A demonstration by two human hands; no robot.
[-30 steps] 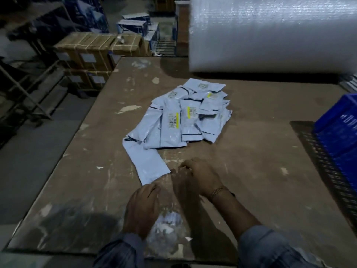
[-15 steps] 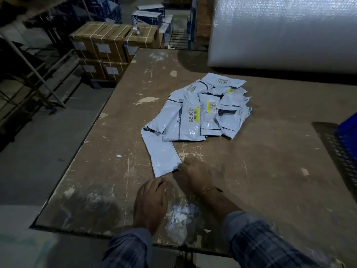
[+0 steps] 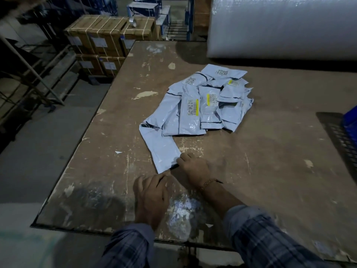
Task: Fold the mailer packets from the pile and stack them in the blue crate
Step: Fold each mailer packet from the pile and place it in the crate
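Bare desk (image 3: 270,171) open right of hands, toward blue crate (image 3: 350,120) at right edge. Pile of mailers (image 3: 202,105) blocks desk middle. Big bubble wrap roll (image 3: 280,26) walls off far side. Left strip of desk free up to stacked cartons (image 3: 100,41).

Head view, looking forward-down over table (image 3: 270,151) (wide-angle, close).

a scuffed brown tabletop (image 3: 270,151) carries a pile of grey mailer packets (image 3: 202,105) mid-surface; a large bubble-wrap roll (image 3: 280,26) at its far edge; a blue crate (image 3: 350,120) at right.
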